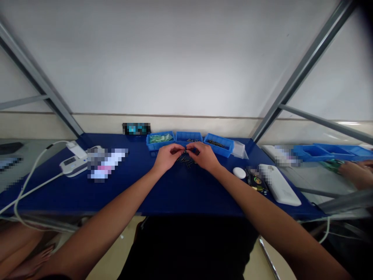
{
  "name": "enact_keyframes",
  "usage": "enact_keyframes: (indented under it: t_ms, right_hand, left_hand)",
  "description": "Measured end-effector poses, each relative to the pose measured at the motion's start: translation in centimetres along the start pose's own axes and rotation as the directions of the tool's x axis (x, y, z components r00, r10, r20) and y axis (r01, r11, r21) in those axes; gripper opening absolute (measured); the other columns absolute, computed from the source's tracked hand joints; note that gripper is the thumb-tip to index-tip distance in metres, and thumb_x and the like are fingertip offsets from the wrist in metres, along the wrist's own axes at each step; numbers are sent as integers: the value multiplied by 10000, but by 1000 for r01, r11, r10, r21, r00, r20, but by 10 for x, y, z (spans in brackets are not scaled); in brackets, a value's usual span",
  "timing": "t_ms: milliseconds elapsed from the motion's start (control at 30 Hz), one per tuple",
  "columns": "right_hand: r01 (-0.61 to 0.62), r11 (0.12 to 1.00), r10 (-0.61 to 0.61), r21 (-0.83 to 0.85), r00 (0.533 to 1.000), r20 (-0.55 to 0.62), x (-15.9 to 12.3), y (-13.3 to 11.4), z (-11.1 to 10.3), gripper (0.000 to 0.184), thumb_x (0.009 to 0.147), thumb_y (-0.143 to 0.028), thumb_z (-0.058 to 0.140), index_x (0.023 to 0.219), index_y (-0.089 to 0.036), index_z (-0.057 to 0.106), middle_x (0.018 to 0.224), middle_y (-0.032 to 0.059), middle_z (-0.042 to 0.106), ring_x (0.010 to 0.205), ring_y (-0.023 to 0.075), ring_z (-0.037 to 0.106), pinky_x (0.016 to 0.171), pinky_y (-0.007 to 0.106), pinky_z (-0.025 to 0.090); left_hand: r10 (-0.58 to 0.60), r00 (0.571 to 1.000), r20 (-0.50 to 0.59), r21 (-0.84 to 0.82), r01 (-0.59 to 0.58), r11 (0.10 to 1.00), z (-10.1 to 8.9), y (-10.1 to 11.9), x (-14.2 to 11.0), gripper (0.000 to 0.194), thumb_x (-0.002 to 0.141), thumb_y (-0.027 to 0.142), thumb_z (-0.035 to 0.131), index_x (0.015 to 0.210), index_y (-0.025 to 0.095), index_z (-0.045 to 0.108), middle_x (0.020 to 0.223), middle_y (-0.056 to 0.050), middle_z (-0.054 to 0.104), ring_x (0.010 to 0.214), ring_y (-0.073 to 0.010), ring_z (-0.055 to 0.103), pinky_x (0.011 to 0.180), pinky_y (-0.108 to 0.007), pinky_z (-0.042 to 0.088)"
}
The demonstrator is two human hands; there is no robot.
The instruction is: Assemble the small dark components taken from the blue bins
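Both my hands meet at the middle of the blue table (175, 194), just in front of three blue bins. My left hand (167, 156) and my right hand (204, 155) are closed in pinches, fingertips touching around a small dark part (185, 149) that is too small to name. Several small dark screws (186, 161) lie loose on the table right under my hands. The left bin (160, 140) holds green pieces, the middle bin (189, 137) and the right bin (218, 144) hold dark screws.
A white device with a cable (72, 162) lies at the left. At the right are a white round puck (239, 172), a dark small board (257, 182) and a long white case (279, 186). Another person's hand (357, 173) works at the neighbouring bench with more blue bins (329, 151). Metal frame struts rise at both sides.
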State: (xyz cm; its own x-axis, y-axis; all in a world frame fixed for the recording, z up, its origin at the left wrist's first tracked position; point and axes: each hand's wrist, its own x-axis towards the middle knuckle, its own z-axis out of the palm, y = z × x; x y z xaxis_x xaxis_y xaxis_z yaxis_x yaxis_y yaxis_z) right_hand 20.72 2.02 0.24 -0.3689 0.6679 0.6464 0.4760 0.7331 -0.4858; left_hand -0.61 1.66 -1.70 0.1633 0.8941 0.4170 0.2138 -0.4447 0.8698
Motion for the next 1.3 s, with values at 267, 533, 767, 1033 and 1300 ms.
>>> enact_keyframes:
  t_ms: [267,533,767,1033,1300]
  right_hand:
    - [-44,999,44,2,995,87,1,-3,-3,318,928,-164,674,1235,-244,693,939,11,792,839,184,744,817,327,582]
    - [-52,999,52,-11,999,10,0,0,-5,226,980,-212,615,1191,-252,685,999,23,789,862,194,752,815,333,578]
    - [14,1000,-14,17,1000,-13,0,1,-3,46,973,-247,666,993,-235,706,990,50,727,913,195,698,833,327,561]
    - [26,997,-28,69,999,26,0,1,-2,113,967,-202,657,1045,-236,732,1001,51,725,895,186,695,808,319,574]
    - [44,996,-51,80,994,92,0,-5,-2,236,999,-168,554,1098,-255,750,1080,49,764,988,196,718,894,351,579]
  left_hand:
    - [32,999,-40,-126,-36,991,3,10,-1,371,854,342,793,1186,193,721,1134,-99,779,993,-232,765,942,-401,604]
    - [-42,999,35,-60,44,997,4,10,-4,375,937,417,689,1240,198,720,951,-74,782,847,-223,758,800,-362,618]
    - [-23,989,146,-104,38,994,10,6,-5,389,993,401,583,1291,195,723,1178,-100,774,939,-236,764,897,-419,615]
    - [13,997,78,-55,-8,998,4,6,-3,345,939,422,691,1196,206,773,1219,-89,777,1138,-274,730,1075,-462,537]
    - [-41,999,1,-109,41,993,3,0,0,292,840,383,795,1061,193,773,1050,-91,808,972,-258,771,965,-453,595]
